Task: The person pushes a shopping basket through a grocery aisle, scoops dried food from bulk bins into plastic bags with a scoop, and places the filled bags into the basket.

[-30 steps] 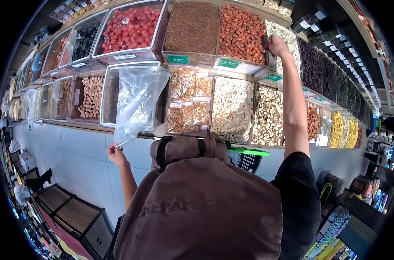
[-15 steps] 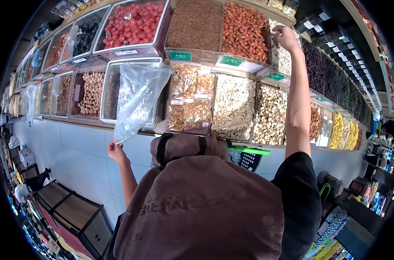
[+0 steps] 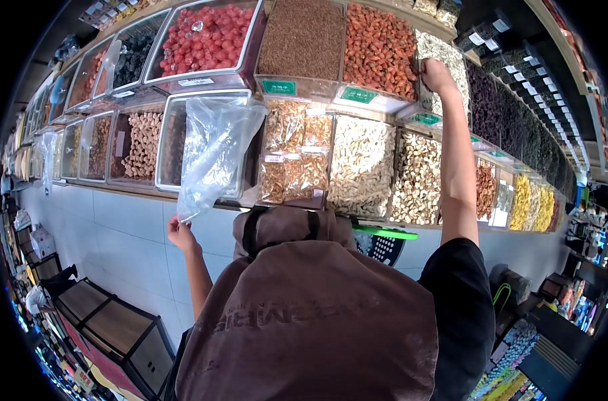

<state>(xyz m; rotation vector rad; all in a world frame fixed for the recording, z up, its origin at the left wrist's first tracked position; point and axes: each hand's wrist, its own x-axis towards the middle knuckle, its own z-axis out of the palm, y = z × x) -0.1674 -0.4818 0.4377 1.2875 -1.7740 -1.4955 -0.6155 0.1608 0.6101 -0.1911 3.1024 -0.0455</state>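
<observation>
A clear plastic bag (image 3: 217,147) lies across a bin with a pale rim (image 3: 162,154). My left hand (image 3: 181,234) pinches the bag's near corner, just past the counter's front edge. Far to the right, my right hand (image 3: 439,76) is closed at the left side of a bin of pale whitish dried pieces (image 3: 451,57). Its fingers are curled, and whatever they may hold is hidden. Reddish dried pods (image 3: 379,50) fill the bin on its left. Below my right arm stands a bin of sliced dried mushrooms (image 3: 416,177).
Packaged brown dried goods (image 3: 294,154) and pale dried strips (image 3: 361,160) fill nearer bins. Behind are bins of red dried fruit (image 3: 207,37) and fine brown pieces (image 3: 300,40). A green-rimmed item (image 3: 391,232) sits beyond the brown apron (image 3: 311,314). A dark-framed case (image 3: 113,321) stands lower left.
My right hand has drawn slightly back toward me, with its fingers more curled. The left hand and the bag have hardly moved.
</observation>
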